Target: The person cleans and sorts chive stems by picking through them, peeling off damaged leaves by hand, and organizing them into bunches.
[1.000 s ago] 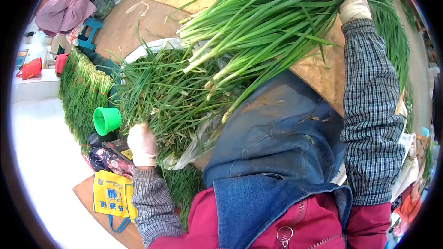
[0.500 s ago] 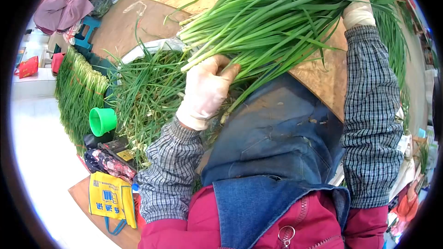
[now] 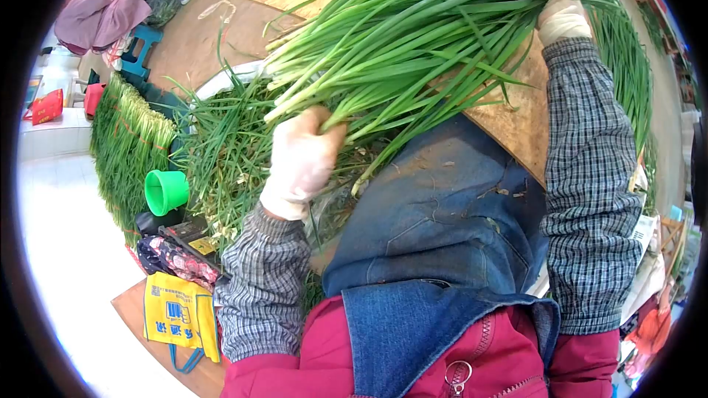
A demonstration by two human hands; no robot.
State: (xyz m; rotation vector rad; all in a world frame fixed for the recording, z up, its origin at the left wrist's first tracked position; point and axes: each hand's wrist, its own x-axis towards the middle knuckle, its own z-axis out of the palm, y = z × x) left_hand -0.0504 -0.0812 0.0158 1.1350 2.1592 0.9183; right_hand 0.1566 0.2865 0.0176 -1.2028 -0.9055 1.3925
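Note:
A large loose bunch of garlic chives (image 3: 413, 51) stretches across the upper middle, pale stem ends to the left. My right hand (image 3: 564, 13), in a whitish glove, is closed around its leafy end at the upper right. Close under the pale ends is my left hand (image 3: 301, 158), gloved too, fingers pinched on some stalks; motion blurs the fingertips. Below and behind it, loose chive leaves and trimmings (image 3: 232, 133) fill a pale plastic-lined container. More long chives (image 3: 627, 66) hang beyond my right forearm.
A wooden board (image 3: 509, 129) lies beneath the bunch. Banded chive bundles (image 3: 129, 147) stand at left beside a green cup (image 3: 167, 191). A yellow bag (image 3: 177, 313) lies lower left. At the upper left are a blue stool (image 3: 139, 51) and mauve clothing (image 3: 99, 18).
My left hand has moved left and slightly down along the pale ends. The bunch has shifted a little left with my right hand, which keeps its hold.

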